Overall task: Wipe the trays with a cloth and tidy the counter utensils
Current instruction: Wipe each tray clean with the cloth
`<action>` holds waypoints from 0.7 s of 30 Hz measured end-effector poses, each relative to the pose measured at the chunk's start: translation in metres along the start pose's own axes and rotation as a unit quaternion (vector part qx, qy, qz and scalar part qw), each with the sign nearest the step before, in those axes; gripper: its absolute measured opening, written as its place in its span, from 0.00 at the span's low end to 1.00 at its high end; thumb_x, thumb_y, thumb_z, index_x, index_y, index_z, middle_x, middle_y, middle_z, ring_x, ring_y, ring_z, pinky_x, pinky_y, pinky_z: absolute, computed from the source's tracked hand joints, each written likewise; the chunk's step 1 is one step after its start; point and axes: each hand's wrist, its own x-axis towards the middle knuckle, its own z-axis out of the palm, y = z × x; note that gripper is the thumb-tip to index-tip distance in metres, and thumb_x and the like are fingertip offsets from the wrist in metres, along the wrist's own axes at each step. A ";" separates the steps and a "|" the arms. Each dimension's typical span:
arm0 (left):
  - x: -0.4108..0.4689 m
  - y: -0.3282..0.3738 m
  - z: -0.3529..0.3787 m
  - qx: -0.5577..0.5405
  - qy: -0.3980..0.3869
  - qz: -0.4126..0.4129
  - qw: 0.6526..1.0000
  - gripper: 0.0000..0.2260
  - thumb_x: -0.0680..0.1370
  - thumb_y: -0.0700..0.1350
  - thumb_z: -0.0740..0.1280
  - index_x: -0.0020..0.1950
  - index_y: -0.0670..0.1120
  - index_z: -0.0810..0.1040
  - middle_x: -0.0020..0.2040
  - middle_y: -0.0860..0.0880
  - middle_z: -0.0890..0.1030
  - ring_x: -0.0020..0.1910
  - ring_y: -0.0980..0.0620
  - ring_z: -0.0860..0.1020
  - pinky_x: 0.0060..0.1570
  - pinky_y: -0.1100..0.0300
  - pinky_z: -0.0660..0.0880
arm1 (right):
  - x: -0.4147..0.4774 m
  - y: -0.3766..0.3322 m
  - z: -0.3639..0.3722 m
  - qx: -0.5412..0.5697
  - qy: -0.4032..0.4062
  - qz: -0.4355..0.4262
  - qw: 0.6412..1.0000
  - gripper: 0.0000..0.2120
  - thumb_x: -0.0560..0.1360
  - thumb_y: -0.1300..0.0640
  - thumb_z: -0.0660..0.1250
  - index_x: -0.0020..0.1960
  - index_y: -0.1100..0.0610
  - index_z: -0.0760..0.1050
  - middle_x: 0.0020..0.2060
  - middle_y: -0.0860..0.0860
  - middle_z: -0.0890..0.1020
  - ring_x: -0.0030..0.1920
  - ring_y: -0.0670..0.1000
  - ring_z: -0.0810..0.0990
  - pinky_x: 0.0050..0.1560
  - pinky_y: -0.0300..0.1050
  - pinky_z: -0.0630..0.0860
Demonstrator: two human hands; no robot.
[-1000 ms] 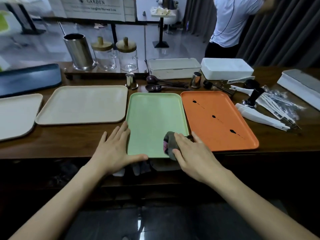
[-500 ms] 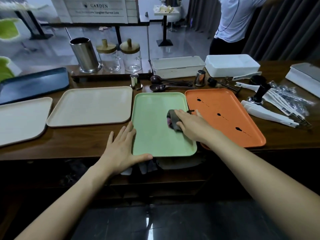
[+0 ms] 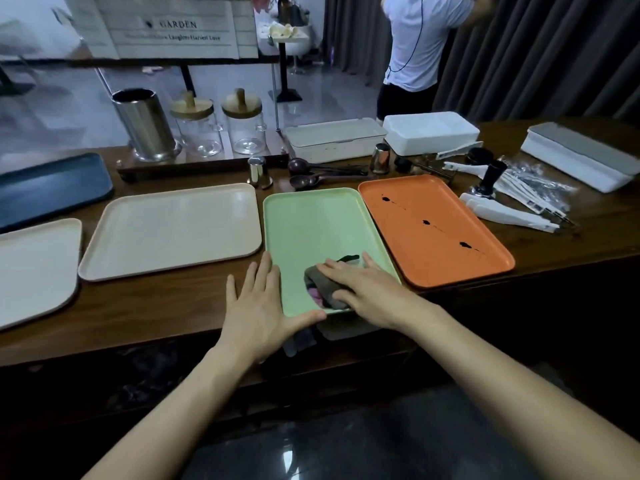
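Dark tray (image 3: 52, 188) and two cream trays (image 3: 173, 230) lay untouched at left of wooden counter (image 3: 138, 313). Left hand (image 3: 258, 306) stayed flat, fingers spread, nothing grasped, pinning near-left corner of green tray (image 3: 311, 223). Right hand (image 3: 363, 289) pressed down on grey cloth (image 3: 322, 285), fingers curled over it; cloth had come back from tray's middle to near edge. Orange tray (image 3: 433, 230) still carried dark spots.

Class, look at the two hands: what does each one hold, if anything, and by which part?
The right hand presses a bunched cloth from above onto the green tray. The left hand grips nothing; it lies flat against that tray's near-left corner.
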 end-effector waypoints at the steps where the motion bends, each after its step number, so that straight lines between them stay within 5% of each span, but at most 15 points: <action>1: 0.000 -0.001 0.000 -0.002 0.001 0.001 1.000 0.59 0.63 0.87 0.49 0.83 0.50 0.50 0.84 0.50 0.44 0.83 0.47 0.46 0.79 0.36 0.44 | 0.006 -0.013 0.004 -0.004 0.002 0.002 1.000 0.27 0.84 0.54 0.56 0.81 0.47 0.52 0.80 0.47 0.55 0.79 0.47 0.56 0.79 0.54 0.39; 11: 0.002 -0.009 -0.001 -0.016 -0.015 0.023 0.999 0.56 0.65 0.85 0.50 0.83 0.52 0.47 0.84 0.49 0.42 0.83 0.46 0.45 0.78 0.35 0.42 | -0.030 0.043 -0.014 -0.037 0.013 0.105 0.994 0.28 0.84 0.53 0.57 0.81 0.46 0.52 0.79 0.45 0.56 0.76 0.47 0.63 0.79 0.56 0.38; 14: 0.002 -0.010 0.000 -0.025 -0.013 0.027 0.999 0.56 0.65 0.86 0.48 0.83 0.51 0.46 0.84 0.49 0.41 0.83 0.47 0.43 0.78 0.36 0.40 | -0.013 0.039 -0.013 -0.039 0.019 0.103 0.994 0.27 0.84 0.53 0.56 0.81 0.49 0.52 0.80 0.48 0.56 0.78 0.47 0.59 0.79 0.55 0.39; 21: -0.001 -0.005 0.001 -0.013 -0.005 0.019 1.000 0.59 0.65 0.85 0.49 0.80 0.51 0.27 0.82 0.54 0.32 0.82 0.52 0.36 0.79 0.39 0.37 | 0.052 -0.022 0.008 -0.012 0.016 -0.032 0.999 0.27 0.84 0.51 0.54 0.81 0.49 0.51 0.80 0.47 0.55 0.79 0.46 0.53 0.79 0.56 0.43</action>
